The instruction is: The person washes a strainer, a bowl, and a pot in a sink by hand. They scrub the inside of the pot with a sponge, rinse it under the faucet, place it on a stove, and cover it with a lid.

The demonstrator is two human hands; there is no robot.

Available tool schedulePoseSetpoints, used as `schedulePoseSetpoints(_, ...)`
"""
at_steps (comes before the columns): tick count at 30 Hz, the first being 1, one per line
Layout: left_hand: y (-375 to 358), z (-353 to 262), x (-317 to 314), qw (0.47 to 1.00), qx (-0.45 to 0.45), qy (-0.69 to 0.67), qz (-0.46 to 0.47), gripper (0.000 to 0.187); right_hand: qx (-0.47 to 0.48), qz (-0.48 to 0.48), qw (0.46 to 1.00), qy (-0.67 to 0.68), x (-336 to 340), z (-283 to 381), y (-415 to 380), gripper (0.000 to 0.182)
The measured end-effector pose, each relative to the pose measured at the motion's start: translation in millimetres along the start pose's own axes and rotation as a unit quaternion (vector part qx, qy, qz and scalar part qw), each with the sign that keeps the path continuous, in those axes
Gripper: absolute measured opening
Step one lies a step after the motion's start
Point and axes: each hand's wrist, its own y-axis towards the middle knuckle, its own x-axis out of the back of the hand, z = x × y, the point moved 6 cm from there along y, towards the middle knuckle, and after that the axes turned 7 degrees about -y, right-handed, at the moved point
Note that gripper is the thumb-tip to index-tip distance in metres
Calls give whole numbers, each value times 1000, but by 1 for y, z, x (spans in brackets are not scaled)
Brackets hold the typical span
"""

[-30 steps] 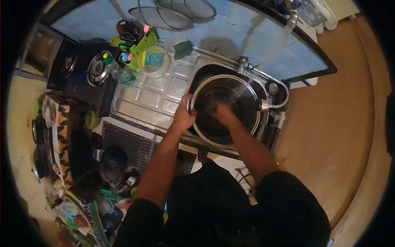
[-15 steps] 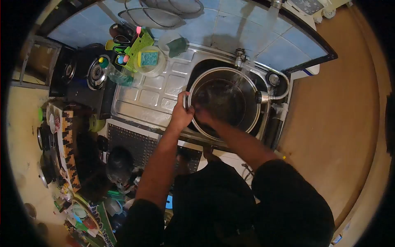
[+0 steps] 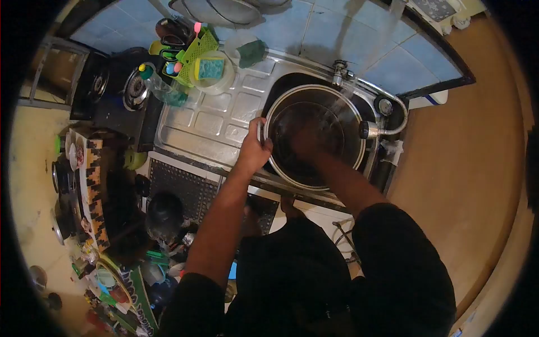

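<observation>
A large round metal pot [image 3: 359, 115] stands in the sink, its inside dark. My left hand [image 3: 256, 147] is closed round the handle on the pot's left side. Inside the pot, my right hand [image 3: 307, 137] is dim and smeared by motion, so its fingers cannot be made out. Whether it holds anything is hidden. The faucet [image 3: 339, 73] is on the wall side behind the pot, and its curved metal spout [image 3: 401, 115] ends at the pot's right rim.
Left of the sink is a ribbed steel drainboard [image 3: 224, 132]. On it are a bowl with a sponge [image 3: 211, 68], a green basket [image 3: 199, 50] and a clear bottle [image 3: 163, 87]. A black stove [image 3: 115, 106] stands farther left.
My right hand has moved from the pot's left inner side toward its middle. My left hand stays on the handle. The whole view has shifted slightly.
</observation>
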Motion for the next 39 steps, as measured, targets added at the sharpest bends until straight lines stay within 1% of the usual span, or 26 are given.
schedulePoseSetpoints(1,-1,2,1,1000,14,8,-2,56,3,1,1000,1,-14,-1,0,45)
schedulePoseSetpoints(2,-3,2,1,1000,15,8,-4,56,79,-21,991,108,-38,5,0,45)
schedulePoseSetpoints(3,-4,1,2,1000,18,-1,-1,57,153,-43,964,214,-30,10,0,46)
schedulePoseSetpoints(4,-4,1,4,1000,20,-11,1,57,155,-43,963,215,-26,-1,-1,46)
schedulePoseSetpoints(6,-4,7,7,1000,4,-1,-6,57,150,30,988,23,26,-27,3,47)
schedulePoseSetpoints(7,-4,7,6,1000,-13,6,-8,57,151,31,988,21,-5,-42,-5,47)
schedulePoseSetpoints(8,-5,4,6,1000,-14,2,-8,57,95,12,994,-50,-62,-64,-14,46)
schedulePoseSetpoints(10,-4,0,6,999,36,37,-6,56,41,-8,991,-127,-80,-80,-22,45)
schedulePoseSetpoints(12,-4,-2,6,999,41,25,-8,56,127,131,961,-207,-65,-53,-52,39)
schedulePoseSetpoints(13,-4,-1,5,999,47,19,-9,55,122,134,981,-76,-50,-31,-66,35)
schedulePoseSetpoints(15,-3,-2,5,999,31,15,-11,54,114,136,982,58,-18,8,-64,32)
schedulePoseSetpoints(17,-3,-4,6,1000,17,16,-10,53,123,267,924,244,-3,36,-61,24)
schedulePoseSetpoints(18,-2,-5,6,1000,13,8,-4,53,122,267,924,246,4,34,-54,24)
schedulePoseSetpoints(20,-2,-4,6,1000,12,2,4,54,146,232,950,151,11,25,-26,22)
schedulePoseSetpoints(22,-3,3,7,999,37,3,9,54,151,160,976,-7,-42,-15,-8,22)
schedulePoseSetpoints(23,-4,2,8,999,40,2,9,54,121,130,984,11,-34,-41,-5,22)
schedulePoseSetpoints(25,-6,-12,9,1000,-4,11,-1,54,94,103,990,26,-27,-82,-8,22)
schedulePoseSetpoints(28,-4,-4,9,999,27,23,-6,53,30,104,994,-32,-8,-108,-20,23)
schedulePoseSetpoints(29,-3,-1,8,999,26,19,-8,53,135,161,964,-161,28,-84,-40,25)
schedulePoseSetpoints(30,-2,1,7,1000,5,14,-14,53,236,213,905,-284,46,-69,-54,28)
schedulePoseSetpoints(31,-2,1,7,1000,-16,11,-21,53,239,213,903,-286,45,-69,-53,28)
schedulePoseSetpoints(32,-3,-5,9,1000,-14,9,-25,53,240,250,900,-263,40,-68,-55,31)
schedulePoseSetpoints(34,-5,-12,10,1000,26,12,-6,54,239,289,896,-238,34,-73,-51,34)
schedulePoseSetpoints(35,-6,-14,9,1000,26,12,-5,54,239,216,897,-302,42,-79,-27,34)
schedulePoseSetpoints(37,-6,-12,9,999,37,31,-4,54,234,144,891,-362,43,-93,2,35)
schedulePoseSetpoints(39,-5,2,7,1000,16,17,-13,54,331,56,893,-300,34,-95,-2,30)
